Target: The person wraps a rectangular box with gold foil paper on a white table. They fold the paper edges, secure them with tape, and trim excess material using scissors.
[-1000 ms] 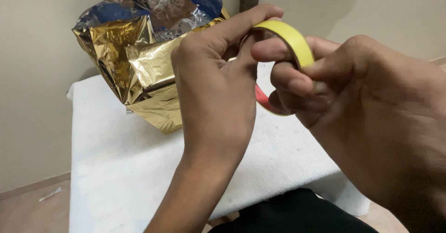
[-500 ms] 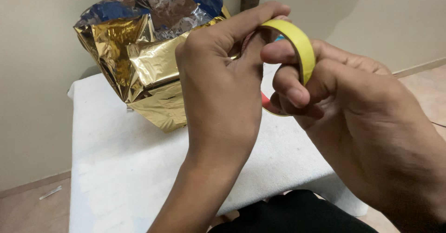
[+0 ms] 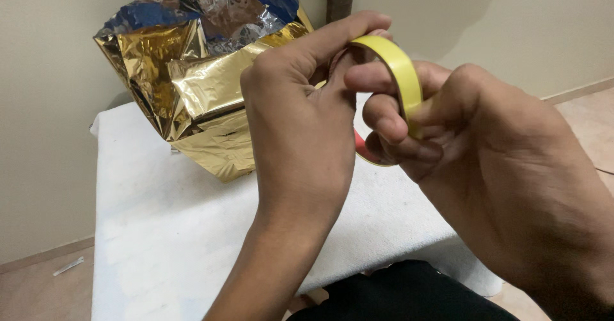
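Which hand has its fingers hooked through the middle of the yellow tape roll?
The right hand: its fingers pass through the tape roll. The left hand only pinches the roll's top edge from outside.

A roll of tape (image 3: 400,71) is held above the near right part of a cloth-covered table (image 3: 166,231), between the left hand (image 3: 300,129) on its left and the right hand (image 3: 486,167) on its right. A foil-wrapped parcel (image 3: 198,84) is set on the far left part of the table, behind and left of the left hand. A wall (image 3: 45,103) is found behind the table. A small scrap (image 3: 67,267) is seen on the floor (image 3: 38,292), left of the table.
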